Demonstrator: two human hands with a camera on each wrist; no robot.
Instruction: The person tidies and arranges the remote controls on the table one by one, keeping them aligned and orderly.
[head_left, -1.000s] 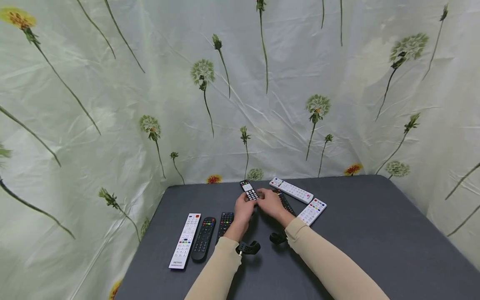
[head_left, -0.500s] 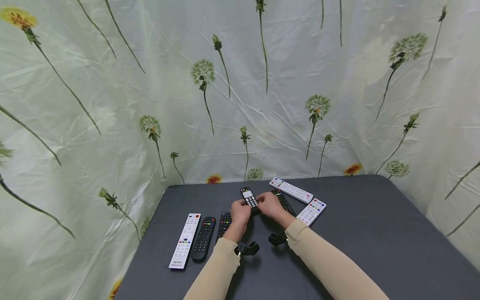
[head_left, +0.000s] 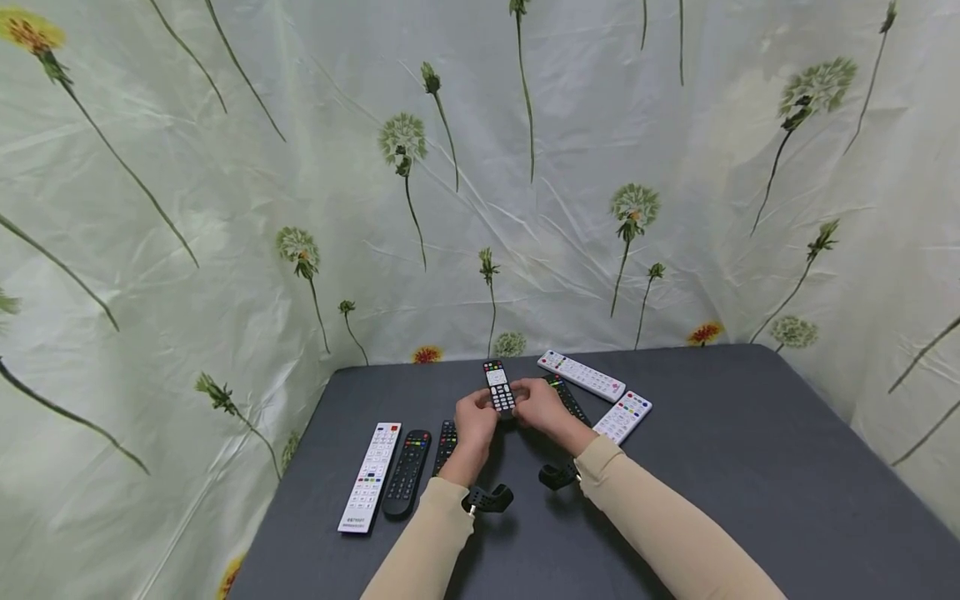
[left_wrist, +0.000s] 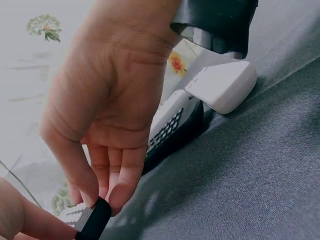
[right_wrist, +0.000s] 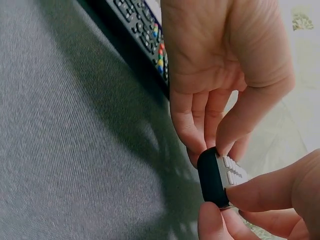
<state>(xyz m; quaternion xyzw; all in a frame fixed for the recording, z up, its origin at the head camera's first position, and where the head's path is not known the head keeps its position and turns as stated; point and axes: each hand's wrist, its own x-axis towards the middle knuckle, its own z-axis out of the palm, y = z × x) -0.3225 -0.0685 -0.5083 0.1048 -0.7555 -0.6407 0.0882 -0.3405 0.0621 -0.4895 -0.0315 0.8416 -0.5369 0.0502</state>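
Both hands meet at a small black remote control (head_left: 499,388) with white keys, in the middle of the head view. Its key side faces up, and the top end points at the curtain. Left hand (head_left: 474,427) pinches its left edge between thumb and fingers; right hand (head_left: 542,406) pinches the right edge. In the left wrist view the right hand (left_wrist: 112,95) comes from above, while fingers of the left hand (left_wrist: 30,217) reach in at lower left. The right wrist view shows the remote's black end (right_wrist: 212,177) between the two hands' fingertips.
On the grey table (head_left: 720,467), a white remote (head_left: 371,477), a black remote (head_left: 407,473) and another black one (head_left: 446,446) lie left. Right of the hands lie a black remote (head_left: 567,398) and two white remotes (head_left: 582,376), (head_left: 624,417). A dandelion-print curtain (head_left: 555,233) stands behind.
The held remote has swung from a leftward tilt to nearly straight ahead. The left hand has shifted left and down along its edge; the right hand has barely moved.
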